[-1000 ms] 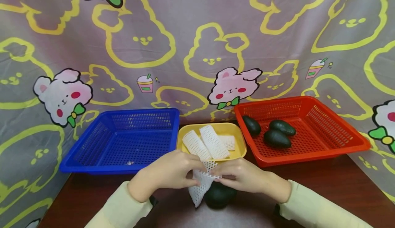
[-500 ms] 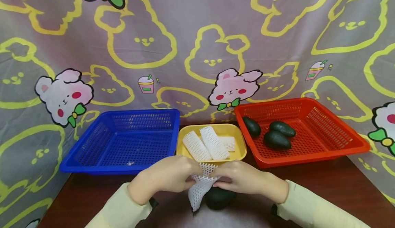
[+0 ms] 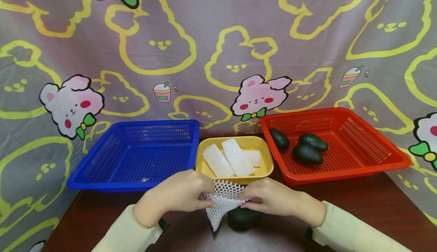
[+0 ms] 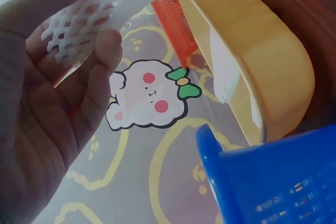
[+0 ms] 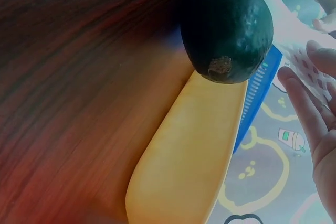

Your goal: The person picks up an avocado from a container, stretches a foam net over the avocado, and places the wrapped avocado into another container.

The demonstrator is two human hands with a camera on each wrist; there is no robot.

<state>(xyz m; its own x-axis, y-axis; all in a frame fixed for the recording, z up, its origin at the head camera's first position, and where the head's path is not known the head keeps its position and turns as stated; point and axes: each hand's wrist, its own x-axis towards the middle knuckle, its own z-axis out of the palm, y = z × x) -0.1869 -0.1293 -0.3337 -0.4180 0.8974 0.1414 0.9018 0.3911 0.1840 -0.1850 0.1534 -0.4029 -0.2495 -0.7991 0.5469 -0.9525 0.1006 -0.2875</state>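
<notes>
A white foam net sleeve (image 3: 223, 197) hangs between both hands in front of the yellow tray, its mouth spread wide and its lower end tapering to a point. My left hand (image 3: 184, 192) grips the left edge of the sleeve's mouth; in the left wrist view the netting (image 4: 79, 30) passes between thumb and fingers. On the opposite edge, my right hand (image 3: 269, 196) pinches the netting between thumb and fingers. A dark green avocado (image 3: 243, 218) rests on the table just below the right hand, beside the sleeve. The right wrist view shows that avocado (image 5: 228, 30) end-on, untouched by the fingers.
Behind the hands stands a yellow tray (image 3: 268, 172) with several foam sleeves (image 3: 237, 157) in it. A blue basket (image 3: 133, 187) is at the left. The red basket (image 3: 341, 174) at the right contains dark avocados (image 3: 307, 154). A patterned cloth (image 3: 191, 24) hangs behind.
My hands have drawn apart, the left one shifting left, and the sleeve's mouth is stretched wider than before. The avocado on the table stays in place.
</notes>
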